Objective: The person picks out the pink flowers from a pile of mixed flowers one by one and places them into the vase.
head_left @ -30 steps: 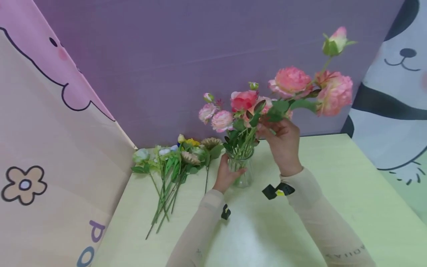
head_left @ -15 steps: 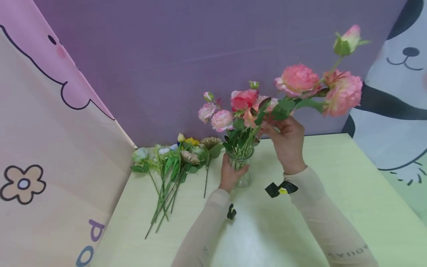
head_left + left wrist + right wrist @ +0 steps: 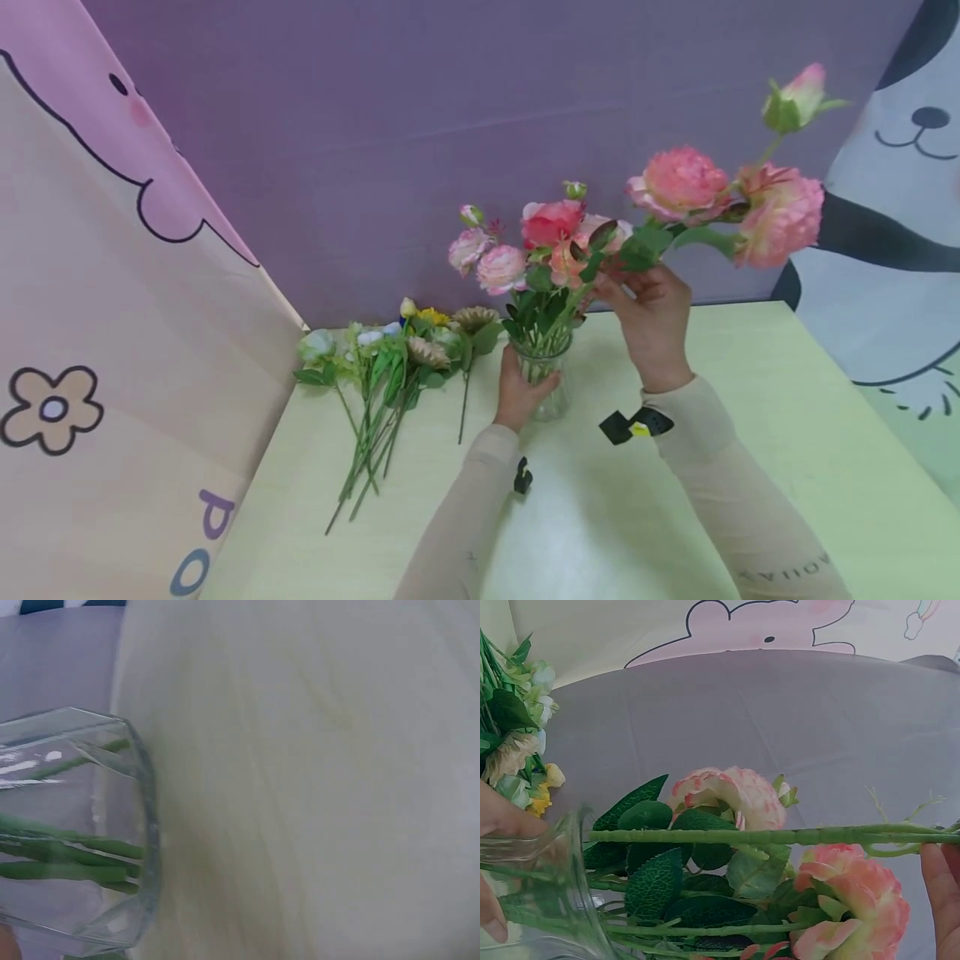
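Observation:
My left hand (image 3: 521, 392) grips a clear glass vase (image 3: 553, 402), thumb across its near side. Pink and coral artificial flowers (image 3: 501, 268) stand in the vase; their green stem ends (image 3: 67, 859) show through the glass in the left wrist view. Up and to the right, my right hand (image 3: 652, 321) pinches the stem (image 3: 780, 837) of another artificial flower, with two pink blooms (image 3: 684, 182) and a bud (image 3: 797, 98) leaning right. In the right wrist view this stem's cut end lies by the vase mouth (image 3: 577, 877); whether it is inside, I cannot tell.
Left of the vase, a loose pile of artificial flowers (image 3: 390, 358) in white, green, yellow and beige lies on the pale table (image 3: 285, 500), stems towards me. A purple backdrop (image 3: 390, 150) rises behind the table. Printed cartoon panels (image 3: 892, 308) flank both sides.
The right hand and its flower have shifted a little to the right, the bud swinging furthest. My left hand has slid slightly right and still holds the vase, which stays about where it was.

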Demonstrator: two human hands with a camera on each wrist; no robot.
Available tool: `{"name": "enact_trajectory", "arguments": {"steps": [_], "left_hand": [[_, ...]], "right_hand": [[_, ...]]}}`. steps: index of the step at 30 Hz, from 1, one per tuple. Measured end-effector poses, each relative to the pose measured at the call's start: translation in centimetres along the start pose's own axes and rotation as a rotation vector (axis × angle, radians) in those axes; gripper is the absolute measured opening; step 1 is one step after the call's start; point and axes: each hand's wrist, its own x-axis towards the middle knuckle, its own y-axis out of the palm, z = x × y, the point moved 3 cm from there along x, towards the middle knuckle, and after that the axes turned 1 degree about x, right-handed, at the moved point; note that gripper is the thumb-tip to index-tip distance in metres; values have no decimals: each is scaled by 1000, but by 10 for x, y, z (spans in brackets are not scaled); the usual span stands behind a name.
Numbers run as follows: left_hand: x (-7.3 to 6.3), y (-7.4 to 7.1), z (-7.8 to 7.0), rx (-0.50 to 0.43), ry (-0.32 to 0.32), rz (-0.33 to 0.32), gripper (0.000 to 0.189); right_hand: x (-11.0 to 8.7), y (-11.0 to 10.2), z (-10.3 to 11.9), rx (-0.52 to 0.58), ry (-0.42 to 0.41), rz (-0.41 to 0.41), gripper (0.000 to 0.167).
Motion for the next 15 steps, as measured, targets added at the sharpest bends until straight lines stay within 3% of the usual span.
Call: {"name": "enact_trajectory", "arguments": {"steps": [6,15], "left_hand": [[1,2,0,-5,59,-6,84],[1,0,3,0,44,-19,83]], "right_hand": [[0,-2,-4,-50,13,-27,14],[1,-4,-5,-16,-38,-45,14]]}}
